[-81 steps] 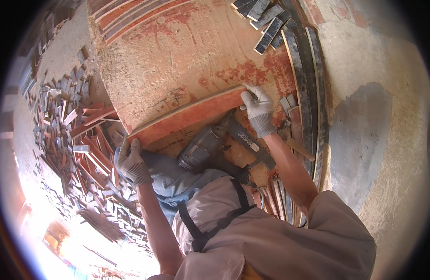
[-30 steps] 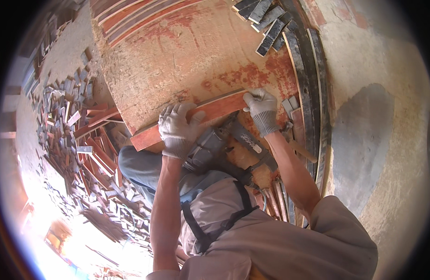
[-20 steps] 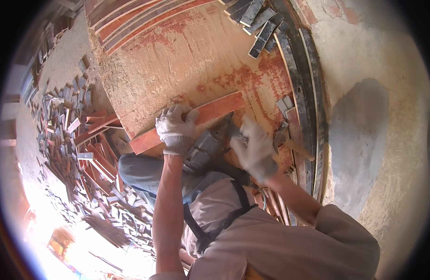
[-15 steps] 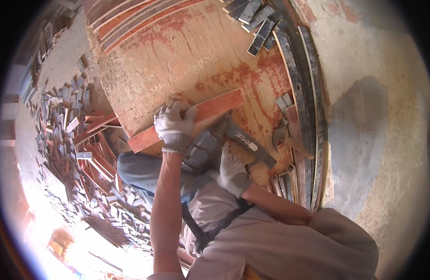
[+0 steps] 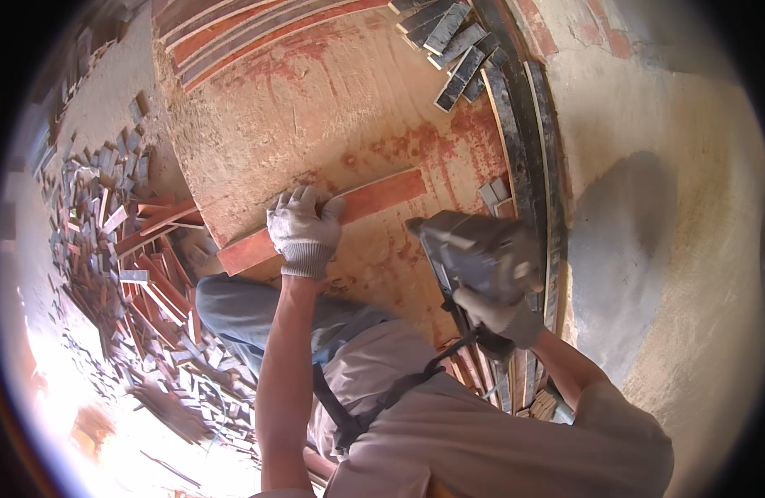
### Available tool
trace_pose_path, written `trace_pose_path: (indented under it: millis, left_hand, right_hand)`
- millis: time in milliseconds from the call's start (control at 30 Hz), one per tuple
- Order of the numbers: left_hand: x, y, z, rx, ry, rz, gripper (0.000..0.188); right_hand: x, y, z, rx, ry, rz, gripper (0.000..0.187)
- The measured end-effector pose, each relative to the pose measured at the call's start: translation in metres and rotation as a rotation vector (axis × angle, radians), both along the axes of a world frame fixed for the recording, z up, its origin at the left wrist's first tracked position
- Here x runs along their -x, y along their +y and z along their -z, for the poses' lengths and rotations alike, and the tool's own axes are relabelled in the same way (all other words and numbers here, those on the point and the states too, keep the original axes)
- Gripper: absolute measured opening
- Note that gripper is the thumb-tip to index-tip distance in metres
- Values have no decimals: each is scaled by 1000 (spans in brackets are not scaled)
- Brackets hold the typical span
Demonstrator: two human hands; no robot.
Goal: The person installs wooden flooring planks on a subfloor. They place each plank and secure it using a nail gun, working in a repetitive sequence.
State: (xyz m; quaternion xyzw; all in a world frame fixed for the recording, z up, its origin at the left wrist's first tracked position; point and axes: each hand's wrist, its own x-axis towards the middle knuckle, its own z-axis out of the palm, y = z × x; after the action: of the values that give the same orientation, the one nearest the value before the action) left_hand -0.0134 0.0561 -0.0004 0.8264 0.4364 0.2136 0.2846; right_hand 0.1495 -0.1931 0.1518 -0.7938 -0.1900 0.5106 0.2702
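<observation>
Looking over a broad, red-stained surface (image 5: 266, 129), with a scrap heap (image 5: 141, 274) sprawled to the left and long dark strips (image 5: 549, 166) along the right edge. Seeing the nail gun (image 5: 474, 249) blurred above the surface, nose near the red strip (image 5: 382, 197) but apparently apart from it. Finding that strip lying aslant across the surface, right end free. Pressing it down towards the left end with the left hand (image 5: 304, 228), fingers bunched and curled over the top. Gripping the gun in the right hand (image 5: 500, 314), fingers wrapped round the handle; impossible to tell about the trigger. Could pivot at that free end if knocked by the nose; could hurt those left fingers if fired too near.
</observation>
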Motion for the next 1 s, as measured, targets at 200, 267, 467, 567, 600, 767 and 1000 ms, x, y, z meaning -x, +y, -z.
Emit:
trace_pose_path:
  millis: [200,267,467,567,600,767,1000]
  left_hand:
    - [0,0,-2,56,8,8,15]
    - [0,0,-1,38,16,2,15]
    - [0,1,2,10,-7,7,17]
    - [0,2,2,14,-2,6,16]
    - [0,1,2,9,-4,9,16]
    - [1,0,3,42,-11,23,15]
    - [4,0,5,-38,-29,40,15]
  right_hand:
    - [-42,36,-22,89,251,96,17]
    - [-47,46,-24,85,214,108,18]
    - [-55,52,-19,152,158,-21,25]
    - [-58,52,-14,124,112,-119,26]
    - [-57,52,-14,148,129,-57,26]
    - [-53,59,-19,170,128,59,28]
    - [-51,59,-25,124,149,-71,21]
